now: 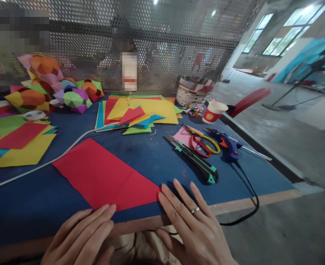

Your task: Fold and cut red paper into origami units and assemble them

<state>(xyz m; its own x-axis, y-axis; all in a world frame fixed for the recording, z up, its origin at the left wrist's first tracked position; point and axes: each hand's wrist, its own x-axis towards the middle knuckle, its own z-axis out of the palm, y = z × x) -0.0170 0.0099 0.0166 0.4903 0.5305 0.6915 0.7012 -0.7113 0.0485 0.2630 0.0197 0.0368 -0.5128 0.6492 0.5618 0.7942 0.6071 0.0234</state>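
A folded red paper sheet (102, 173) lies flat on the blue table (157, 158) in front of me. My left hand (82, 235) rests at the table's near edge, fingers stretched out, fingertips touching the sheet's near edge. My right hand (190, 224), a ring on one finger, lies flat with spread fingers, its fingertips at the sheet's right corner. Neither hand holds anything.
To the right lie a green utility knife (195, 158), red and yellow scissors (203, 143), a blue glue gun (228, 143) with black cord and a red paper cup (213, 112). Stacks of coloured paper (135, 110) and paper polyhedra (74, 99) sit behind. A white cable (41, 163) crosses the left.
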